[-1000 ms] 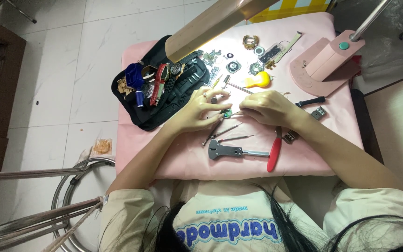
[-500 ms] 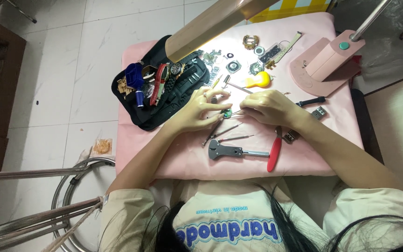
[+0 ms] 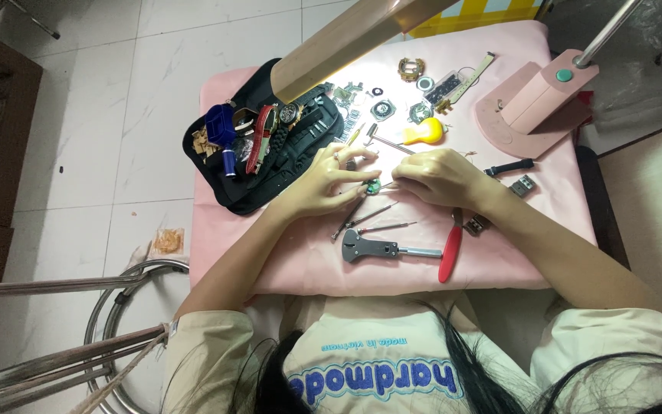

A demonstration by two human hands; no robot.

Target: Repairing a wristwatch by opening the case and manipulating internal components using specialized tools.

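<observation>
My left hand (image 3: 322,182) rests on the pink table cover (image 3: 270,261), its fingertips pinching a small round green watch part (image 3: 374,185). My right hand (image 3: 440,176) lies right of that part, fingers closed around a thin metal tool whose tip meets it. The two hands nearly touch at the middle of the table. Thin screwdrivers (image 3: 369,218) lie just below the hands, and a grey case-opening tool (image 3: 381,248) lies nearer to me.
A black tool pouch (image 3: 227,184) with watches and straps lies at the left. A yellow blower (image 3: 425,132), small watch parts (image 3: 383,109), a pink desk lamp base (image 3: 530,103) and red-handled pliers (image 3: 449,253) surround the hands. A metal stool ring (image 3: 128,276) stands on the tiled floor.
</observation>
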